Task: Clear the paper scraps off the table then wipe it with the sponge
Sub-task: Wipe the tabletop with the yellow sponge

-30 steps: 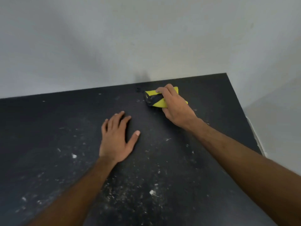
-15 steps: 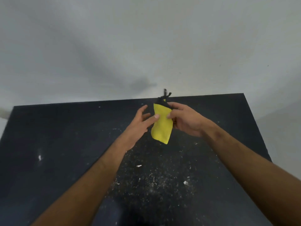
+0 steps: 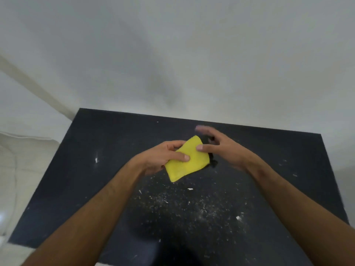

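A flat yellow sponge (image 3: 187, 162) with a dark underside is held above the black table (image 3: 96, 189). My left hand (image 3: 163, 158) grips its left edge, thumb on top. My right hand (image 3: 221, 148) is at the sponge's upper right corner; its thumb touches the yellow face and the other fingers are spread and blurred. Small white paper scraps (image 3: 190, 189) and fine crumbs are strewn over the table in front of me, with a larger scrap (image 3: 238, 217) at the right and another (image 3: 96, 160) at the left.
A white wall (image 3: 192, 54) rises behind the table's far edge. Pale floor (image 3: 23, 169) lies beyond the table's left side. The table's right edge (image 3: 334, 179) drops off to the right of my right forearm.
The sponge was lifted off the far table by my right hand, then passed over; now my left hand grips it flat and my right hand's fingers have spread.
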{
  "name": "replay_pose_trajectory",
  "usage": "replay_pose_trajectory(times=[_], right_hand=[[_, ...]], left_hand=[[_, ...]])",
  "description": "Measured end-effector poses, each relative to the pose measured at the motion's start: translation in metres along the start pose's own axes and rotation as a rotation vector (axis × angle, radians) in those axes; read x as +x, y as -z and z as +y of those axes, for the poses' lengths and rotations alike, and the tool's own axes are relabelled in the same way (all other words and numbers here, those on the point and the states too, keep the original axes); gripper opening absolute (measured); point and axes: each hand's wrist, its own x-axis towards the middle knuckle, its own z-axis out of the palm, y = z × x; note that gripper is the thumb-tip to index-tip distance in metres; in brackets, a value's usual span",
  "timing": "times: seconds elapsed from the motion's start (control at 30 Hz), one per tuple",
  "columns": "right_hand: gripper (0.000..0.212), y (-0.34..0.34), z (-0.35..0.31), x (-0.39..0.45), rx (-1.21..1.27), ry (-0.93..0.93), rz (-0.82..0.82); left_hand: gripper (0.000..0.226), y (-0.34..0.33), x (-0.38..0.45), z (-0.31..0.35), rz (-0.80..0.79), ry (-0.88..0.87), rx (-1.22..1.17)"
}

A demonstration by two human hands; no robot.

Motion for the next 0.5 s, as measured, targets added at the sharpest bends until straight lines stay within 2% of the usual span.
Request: replay_pose_trajectory(times=[0.07,0.1,0.23,0.37,0.5], right_hand=[[0.039,-0.021,-0.011,0.021,0.022,-0.024,-0.097],[0.036,-0.034,-0.014,0.034,0.037,-0.036,-0.11],[0.039,-0.106,-0.029,0.095,0.161,-0.148,-0.108],[0.041,-0.207,-0.039,0.175,0.144,-0.188,-0.008],[0.035,-0.293,-0.048,0.266,0.04,-0.142,0.132]], left_hand=[[0.061,0.033,-0.016,0.003,-0.021,0.026,0.026],[0.066,0.053,-0.024,0.002,0.004,0.034,0.006],[0.071,0.145,-0.054,-0.027,0.183,0.068,-0.188],[0.067,0.247,-0.079,-0.063,0.435,0.065,-0.261],[0.054,0.357,-0.091,-0.075,0.656,-0.052,-0.113]])
